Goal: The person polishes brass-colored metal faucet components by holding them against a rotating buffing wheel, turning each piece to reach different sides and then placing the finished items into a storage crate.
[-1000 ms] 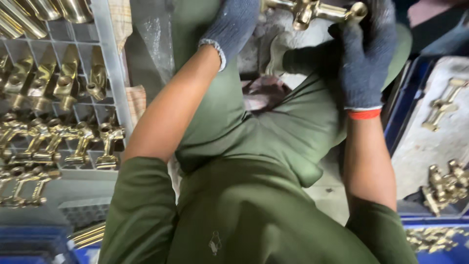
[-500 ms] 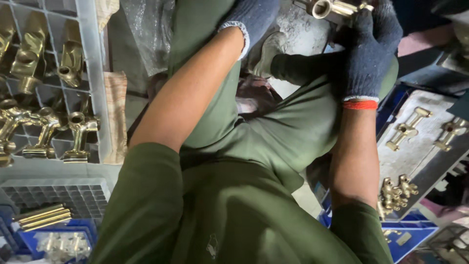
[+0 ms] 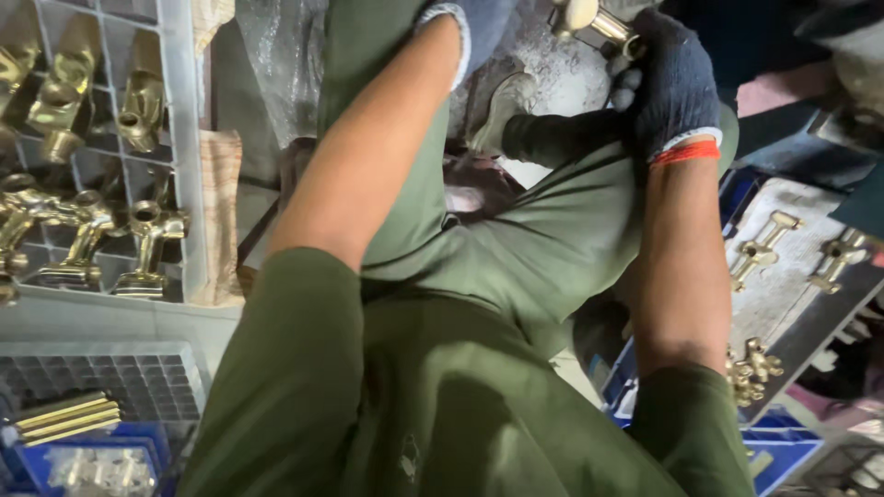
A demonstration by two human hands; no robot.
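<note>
My right hand, in a dark knit glove with an orange cuff band, is closed on a brass fitting at the top edge of the view. My left hand, also gloved, reaches up to the same spot and is mostly cut off by the frame edge, so its grip cannot be made out. Both bare forearms stretch upward over my green shirt and trousers. A dark shoe rests just below the right hand.
A grey plastic crate at the left holds several brass tap bodies. Brass rods lie at lower left. A grey board with brass parts leans at the right, above blue crates.
The view has shifted so the left crate and right board sit differently in frame. Both hands have slid toward the top edge, and the brass fitting is now mostly cut off.
</note>
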